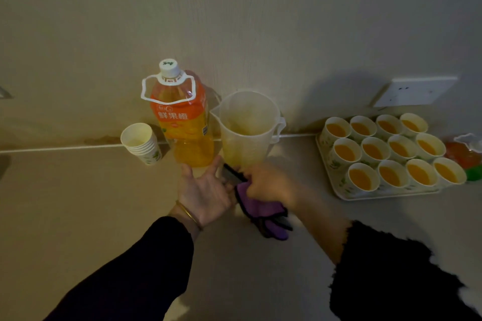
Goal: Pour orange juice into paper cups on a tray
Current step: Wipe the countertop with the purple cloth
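Note:
An orange juice bottle (182,117) with a white cap stands upright at the back of the counter. To its right stands a clear plastic jug (246,128), nearly empty. The tray (339,191) at the right holds several paper cups (391,148) filled with juice. My left hand (206,190) is palm up with fingers spread, just in front of the bottle and jug. My right hand (268,185) grips a purple cloth (263,214) against the left hand; it is blurred.
A stack of empty paper cups (142,143) stands left of the bottle. A white wall socket (414,92) is above the tray. An orange and green object (467,156) sits past the tray at the right edge. The wall is close behind everything.

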A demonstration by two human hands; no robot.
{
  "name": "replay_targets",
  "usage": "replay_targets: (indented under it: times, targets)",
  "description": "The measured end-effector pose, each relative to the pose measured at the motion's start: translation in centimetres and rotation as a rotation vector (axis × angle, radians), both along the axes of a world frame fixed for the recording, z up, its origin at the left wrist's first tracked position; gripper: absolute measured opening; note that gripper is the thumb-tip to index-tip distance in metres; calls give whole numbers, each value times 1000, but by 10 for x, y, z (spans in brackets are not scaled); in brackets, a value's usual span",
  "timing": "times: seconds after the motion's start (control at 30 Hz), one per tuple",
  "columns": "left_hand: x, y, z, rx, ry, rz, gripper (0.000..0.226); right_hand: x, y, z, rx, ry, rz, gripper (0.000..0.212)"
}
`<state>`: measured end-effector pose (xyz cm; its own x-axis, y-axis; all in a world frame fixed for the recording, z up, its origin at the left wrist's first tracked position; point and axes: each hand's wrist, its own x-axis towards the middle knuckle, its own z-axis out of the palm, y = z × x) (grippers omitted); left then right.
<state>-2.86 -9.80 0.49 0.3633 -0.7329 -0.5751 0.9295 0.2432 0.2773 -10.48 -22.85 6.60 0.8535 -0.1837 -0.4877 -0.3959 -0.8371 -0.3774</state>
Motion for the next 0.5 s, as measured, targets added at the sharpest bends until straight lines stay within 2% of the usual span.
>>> replay_targets:
  times: [0.03, 0.07, 0.17, 0.23, 0.37, 0.43, 0.5]
  targets:
    - [-1, -3, 6, 99, -80, -15, 89, -5, -10, 0, -54, 50, -28, 7]
    - [1, -4, 10, 105, -121, -15, 89, -10, -18, -2, -87, 114, -44, 8]
    - [0, -12, 19, 201, -197, -58, 89, -28, -37, -24, -185, 266, -50, 40]
    - [0, -19, 14, 288, -295, -159, 84, -37, -44, -47, -173, 314, -34, 43]
    - [-13, -43, 21, 390, -500, -391, 52, -49, -34, -91, -108, 266, 39, 26]
    - [-20, -60, 26, 373, -525, -440, 40, -52, -29, -106, -186, 180, 16, 40]
    - [-26, -79, 32, 337, -537, -460, 33, -50, -29, -117, -260, 126, -122, 44]
